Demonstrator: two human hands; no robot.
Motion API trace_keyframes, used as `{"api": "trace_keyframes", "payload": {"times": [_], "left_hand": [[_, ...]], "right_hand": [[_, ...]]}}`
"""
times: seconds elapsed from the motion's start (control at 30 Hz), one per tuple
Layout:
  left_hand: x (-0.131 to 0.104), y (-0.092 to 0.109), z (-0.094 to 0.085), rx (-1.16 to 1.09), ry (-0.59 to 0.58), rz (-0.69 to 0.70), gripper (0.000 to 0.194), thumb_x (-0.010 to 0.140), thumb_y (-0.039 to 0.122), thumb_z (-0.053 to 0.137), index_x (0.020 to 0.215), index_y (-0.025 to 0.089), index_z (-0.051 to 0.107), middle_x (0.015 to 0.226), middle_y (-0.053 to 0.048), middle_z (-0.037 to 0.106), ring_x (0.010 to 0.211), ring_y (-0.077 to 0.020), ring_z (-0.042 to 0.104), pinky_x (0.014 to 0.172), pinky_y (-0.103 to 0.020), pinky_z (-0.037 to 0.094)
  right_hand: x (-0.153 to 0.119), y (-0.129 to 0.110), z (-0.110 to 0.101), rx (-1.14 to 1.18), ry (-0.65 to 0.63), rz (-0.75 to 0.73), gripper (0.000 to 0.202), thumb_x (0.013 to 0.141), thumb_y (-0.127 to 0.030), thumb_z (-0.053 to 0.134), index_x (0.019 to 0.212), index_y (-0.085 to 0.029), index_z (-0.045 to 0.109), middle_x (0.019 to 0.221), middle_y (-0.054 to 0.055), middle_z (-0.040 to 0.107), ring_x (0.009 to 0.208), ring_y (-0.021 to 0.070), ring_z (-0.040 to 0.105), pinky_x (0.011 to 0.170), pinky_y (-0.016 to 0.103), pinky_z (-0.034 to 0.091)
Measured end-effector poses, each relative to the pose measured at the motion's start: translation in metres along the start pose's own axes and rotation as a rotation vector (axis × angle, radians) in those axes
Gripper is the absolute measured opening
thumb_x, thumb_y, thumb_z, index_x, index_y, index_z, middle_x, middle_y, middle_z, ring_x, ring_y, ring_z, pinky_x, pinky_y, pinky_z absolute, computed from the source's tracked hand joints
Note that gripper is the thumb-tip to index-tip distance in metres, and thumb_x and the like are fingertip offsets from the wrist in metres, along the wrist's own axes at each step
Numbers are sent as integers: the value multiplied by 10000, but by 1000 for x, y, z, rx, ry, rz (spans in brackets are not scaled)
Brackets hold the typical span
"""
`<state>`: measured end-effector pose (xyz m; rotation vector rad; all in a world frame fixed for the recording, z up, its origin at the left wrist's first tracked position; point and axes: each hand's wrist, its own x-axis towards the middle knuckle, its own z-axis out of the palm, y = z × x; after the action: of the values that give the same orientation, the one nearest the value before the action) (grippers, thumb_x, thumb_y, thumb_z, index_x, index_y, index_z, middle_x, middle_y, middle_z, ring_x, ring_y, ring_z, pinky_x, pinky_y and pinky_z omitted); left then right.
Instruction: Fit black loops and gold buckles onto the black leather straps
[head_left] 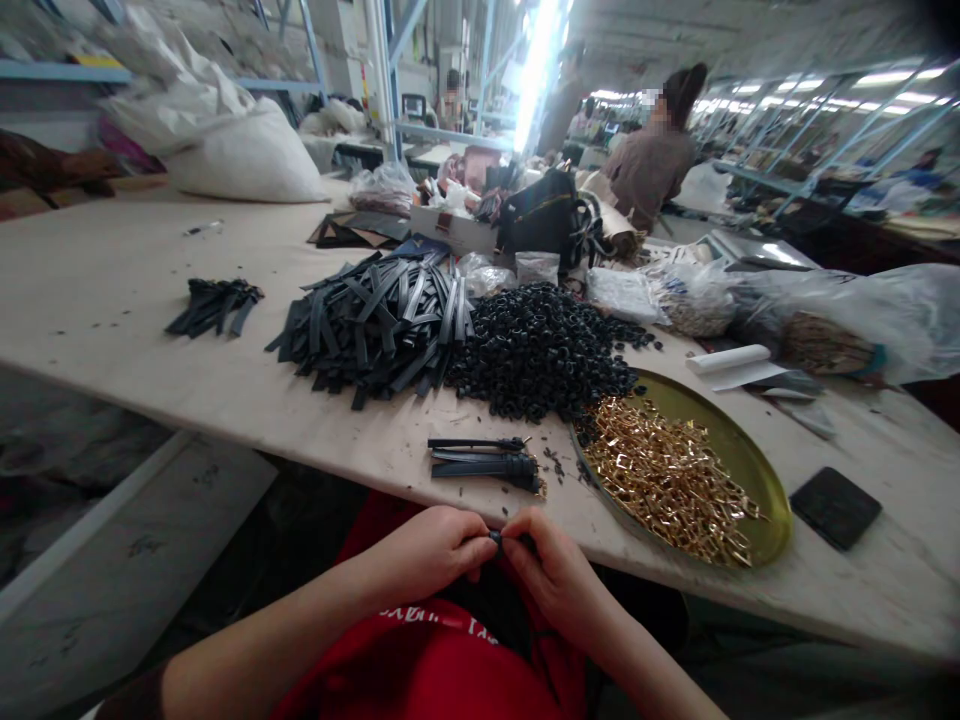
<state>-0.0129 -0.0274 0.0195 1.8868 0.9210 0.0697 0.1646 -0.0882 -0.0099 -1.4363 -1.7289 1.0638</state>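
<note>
My left hand [444,545] and my right hand [546,560] meet at the table's near edge, fingertips closed on a small black piece [495,537] between them. Fingers cover most of it, so I cannot make out its kind. Just beyond them lie several black straps [480,467] side by side, with metal hardware at their right ends. A large heap of loose black straps [375,320] sits farther back. Beside it is a pile of small black loops [540,345]. To the right, a round gold-coloured tray [776,515] holds many gold metal buckles [667,475].
A smaller bunch of black straps [214,305] lies at left. A dark flat square object [836,508] is right of the tray. White sacks [240,150], a black bag [544,215] and plastic-wrapped bundles [817,320] line the back. Another person [652,160] is beyond the table.
</note>
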Motion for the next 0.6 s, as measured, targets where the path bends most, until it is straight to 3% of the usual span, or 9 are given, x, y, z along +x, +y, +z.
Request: {"api": "trace_keyframes", "payload": {"times": [0.13,0.27,0.43,0.6], "left_hand": [[2,-2,-4,94,15,36,287,812,295,409,663,166,618,615,3,630,558,-124,537,494,-199,303],[9,-1,-11,86,30,43,279,816,274,406,693,169,634,647,-5,655,594,-138,563,526,-200,336],[26,1,-19,31,-55,95,245,817,222,401,812,181,642,740,2,682,648,-136,587,574,-195,382],[59,-9,-31,244,128,101,291,854,303,399,751,179,642,708,-24,660,647,-157,579,570,-227,366]], "right_hand": [[-1,5,-6,7,-81,50,209,884,-297,369,1054,-227,469,790,24,602,650,156,558,588,273,420],[6,6,-5,-99,12,-59,198,869,-257,392,1024,-242,514,908,59,640,811,204,595,690,313,438],[25,7,-1,-74,54,-114,189,869,-236,384,1013,-251,505,888,43,647,804,189,607,680,286,458],[67,20,-8,-232,185,-96,187,884,-262,339,964,-224,503,826,52,637,744,190,600,634,291,439]]}}
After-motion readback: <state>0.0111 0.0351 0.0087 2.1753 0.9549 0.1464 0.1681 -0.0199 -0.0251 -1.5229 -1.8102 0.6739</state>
